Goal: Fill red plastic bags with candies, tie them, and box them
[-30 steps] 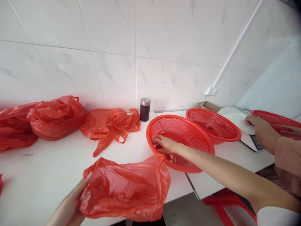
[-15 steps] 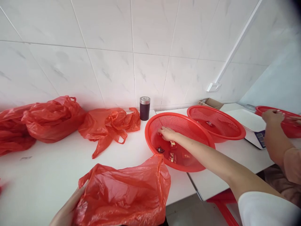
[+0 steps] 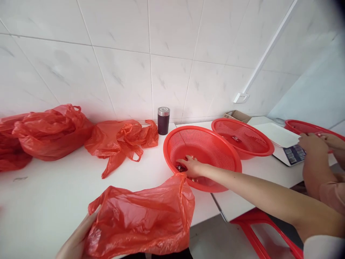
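My left hand (image 3: 79, 235) gripped the red bag (image 3: 142, 221). In the basket (image 3: 211, 145), at two o'clock from it, my right hand (image 3: 193, 167) curved over packets (image 3: 180, 168); I couldn't tell whether it held any.

Right grip (image 3: 194, 167) now down at dark packet (image 3: 181, 168)

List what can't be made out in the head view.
Head view:
Left hand: fingers mostly hidden by held red bag.
Wrapped pieces: partly hidden by right hand; print too small.
Rightmost basket: cut off by right edge, partly behind co-worker's hands.
Scale keys: labels too small.
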A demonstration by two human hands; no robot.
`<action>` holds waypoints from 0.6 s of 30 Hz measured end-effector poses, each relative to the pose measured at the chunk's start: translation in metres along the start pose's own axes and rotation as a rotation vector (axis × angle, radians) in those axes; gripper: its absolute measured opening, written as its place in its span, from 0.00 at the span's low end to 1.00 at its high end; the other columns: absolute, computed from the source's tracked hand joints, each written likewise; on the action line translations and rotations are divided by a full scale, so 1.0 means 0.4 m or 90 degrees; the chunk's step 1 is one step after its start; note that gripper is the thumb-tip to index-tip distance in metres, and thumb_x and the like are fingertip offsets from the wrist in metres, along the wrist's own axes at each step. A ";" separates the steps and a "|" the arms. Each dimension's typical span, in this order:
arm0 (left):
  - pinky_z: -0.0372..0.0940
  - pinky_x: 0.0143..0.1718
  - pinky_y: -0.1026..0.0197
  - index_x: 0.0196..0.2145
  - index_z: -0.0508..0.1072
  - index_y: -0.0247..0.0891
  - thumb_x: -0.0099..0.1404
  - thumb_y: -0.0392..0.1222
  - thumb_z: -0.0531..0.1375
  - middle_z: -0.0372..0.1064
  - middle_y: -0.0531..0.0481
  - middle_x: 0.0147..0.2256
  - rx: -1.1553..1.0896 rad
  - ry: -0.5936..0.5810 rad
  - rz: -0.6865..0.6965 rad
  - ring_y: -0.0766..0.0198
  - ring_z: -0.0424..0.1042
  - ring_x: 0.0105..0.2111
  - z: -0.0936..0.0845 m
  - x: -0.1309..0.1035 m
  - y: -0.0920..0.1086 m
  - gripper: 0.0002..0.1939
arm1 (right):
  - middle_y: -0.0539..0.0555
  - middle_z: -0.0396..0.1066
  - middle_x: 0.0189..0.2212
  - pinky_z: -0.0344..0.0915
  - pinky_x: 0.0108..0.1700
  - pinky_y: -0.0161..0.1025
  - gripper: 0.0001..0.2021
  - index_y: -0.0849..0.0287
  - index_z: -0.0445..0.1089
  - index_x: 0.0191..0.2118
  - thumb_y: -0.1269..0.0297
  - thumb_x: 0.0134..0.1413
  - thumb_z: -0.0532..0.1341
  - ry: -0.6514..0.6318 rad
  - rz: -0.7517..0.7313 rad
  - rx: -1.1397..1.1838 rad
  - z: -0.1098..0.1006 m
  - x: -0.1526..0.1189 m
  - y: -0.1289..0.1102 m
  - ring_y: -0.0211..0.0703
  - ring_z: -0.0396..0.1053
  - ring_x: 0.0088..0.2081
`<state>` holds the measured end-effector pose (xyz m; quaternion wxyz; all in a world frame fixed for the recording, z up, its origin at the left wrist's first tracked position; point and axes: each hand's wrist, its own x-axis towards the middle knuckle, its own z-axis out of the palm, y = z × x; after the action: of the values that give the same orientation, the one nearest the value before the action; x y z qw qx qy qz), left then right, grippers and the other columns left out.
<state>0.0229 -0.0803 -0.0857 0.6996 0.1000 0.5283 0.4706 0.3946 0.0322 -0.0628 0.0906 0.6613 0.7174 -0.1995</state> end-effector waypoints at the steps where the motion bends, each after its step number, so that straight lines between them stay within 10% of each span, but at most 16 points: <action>1: 0.74 0.43 0.50 0.57 0.68 0.46 0.51 0.38 0.69 0.78 0.46 0.42 0.011 -0.006 0.009 0.44 0.76 0.43 0.005 -0.001 -0.003 0.35 | 0.64 0.50 0.60 0.62 0.45 0.51 0.34 0.43 0.55 0.63 0.46 0.51 0.62 0.010 -0.012 0.001 0.007 0.002 -0.010 0.66 0.57 0.55; 10: 0.74 0.41 0.53 0.55 0.70 0.42 0.61 0.39 0.62 0.76 0.45 0.44 0.047 0.000 0.097 0.50 0.77 0.42 0.052 -0.077 -0.003 0.23 | 0.54 0.65 0.40 0.60 0.36 0.34 0.12 0.57 0.69 0.38 0.72 0.44 0.64 0.067 -0.108 0.083 -0.011 0.037 -0.004 0.40 0.65 0.35; 18: 0.74 0.40 0.59 0.58 0.66 0.47 0.60 0.34 0.62 0.75 0.46 0.46 0.065 -0.005 0.145 0.55 0.77 0.41 0.102 -0.101 -0.005 0.28 | 0.51 0.67 0.37 0.65 0.32 0.33 0.08 0.56 0.58 0.41 0.67 0.56 0.56 0.209 -0.181 0.318 -0.207 -0.088 -0.086 0.36 0.67 0.32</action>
<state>0.0580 -0.0978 -0.0439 0.6380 0.1968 0.5341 0.5186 0.3757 0.0323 0.0315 -0.2200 0.5794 0.7367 -0.2706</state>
